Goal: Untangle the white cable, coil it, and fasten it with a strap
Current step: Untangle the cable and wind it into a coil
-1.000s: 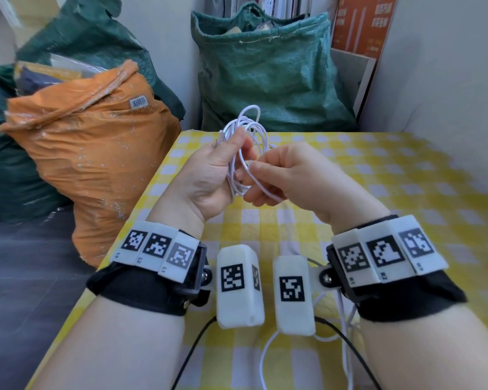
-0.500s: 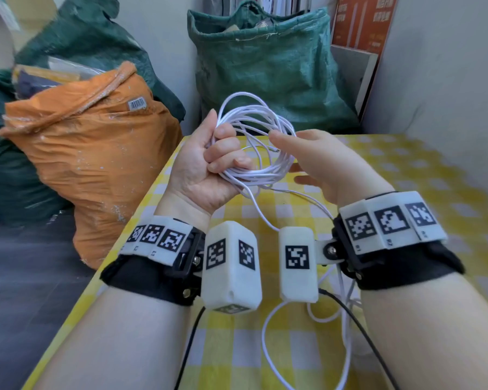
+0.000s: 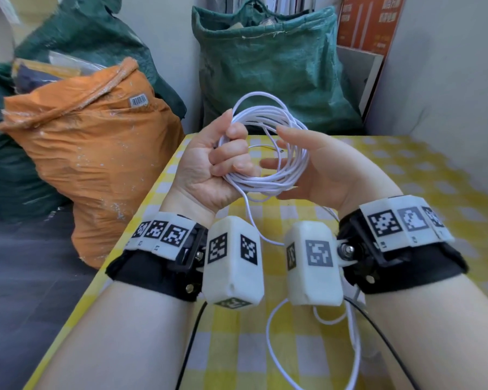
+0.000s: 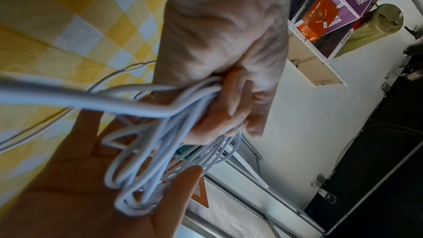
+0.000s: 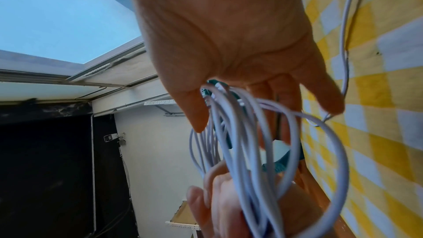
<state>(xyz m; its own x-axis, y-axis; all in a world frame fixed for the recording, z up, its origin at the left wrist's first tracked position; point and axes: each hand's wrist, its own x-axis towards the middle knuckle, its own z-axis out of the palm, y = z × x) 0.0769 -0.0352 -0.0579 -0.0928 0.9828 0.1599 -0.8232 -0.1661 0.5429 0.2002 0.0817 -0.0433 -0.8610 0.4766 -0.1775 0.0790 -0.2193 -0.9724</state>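
The left hand (image 3: 209, 170) is raised above the counter (image 3: 423, 175) with its fingers curled tightly round one side of the white cable (image 3: 268, 153), which is gathered into a loose coil of several loops. The coil stands roughly upright between the two hands, above the checked yellow and white cloth. The right hand (image 3: 321, 167) is on the right side of the coil, palm turned toward it, fingers straight and relaxed; the loops pass across its palm and between its thumb and fingers, so it supports the coil without clenching. One strand leaves the bottom of the coil near the left hand, drops between the wrists and trails in slack curves on the near part of the counter. To the left, off the counter, sits an orange sack (image 3: 88, 153); a green sack (image 3: 268, 66) stands at the far end, against the wall.
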